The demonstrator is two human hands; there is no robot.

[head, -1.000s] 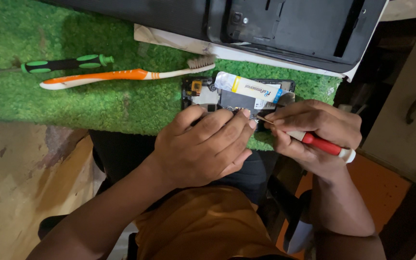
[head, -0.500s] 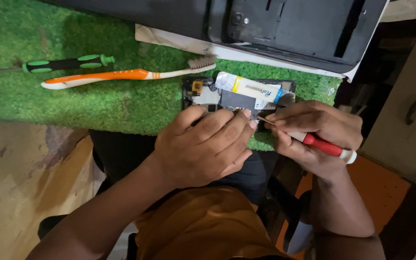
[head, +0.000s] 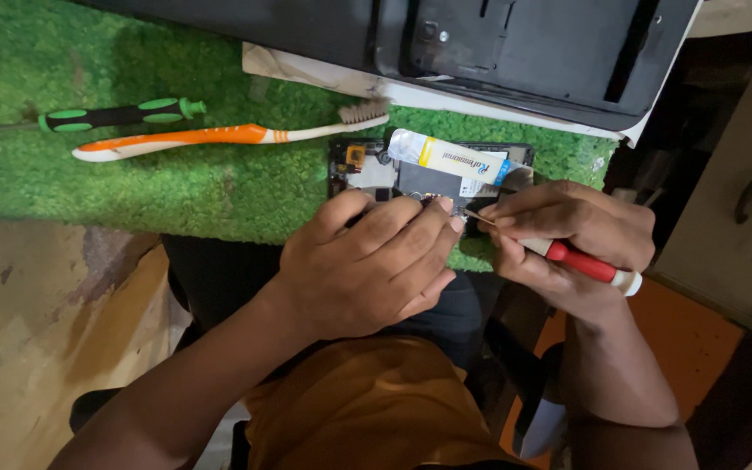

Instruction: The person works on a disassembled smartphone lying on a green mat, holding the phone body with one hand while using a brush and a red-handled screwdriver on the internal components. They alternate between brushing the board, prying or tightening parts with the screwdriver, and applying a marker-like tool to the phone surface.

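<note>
From the head camera, the opened phone [head: 433,178] lies on the green mat [head: 132,183], partly under both hands. The left hand [head: 367,265] presses curled fingers on its near edge. The right hand [head: 567,239] pinches a red screwdriver [head: 567,258], tip at the phone.

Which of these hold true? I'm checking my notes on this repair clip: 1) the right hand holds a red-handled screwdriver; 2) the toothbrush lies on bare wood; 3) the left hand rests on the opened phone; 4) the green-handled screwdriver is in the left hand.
1) True: the right hand grips the red-handled screwdriver.
2) False: the orange and white toothbrush lies on the green turf mat.
3) True: the left hand covers part of the opened phone.
4) False: the green-handled screwdriver lies on the mat, untouched.
</note>
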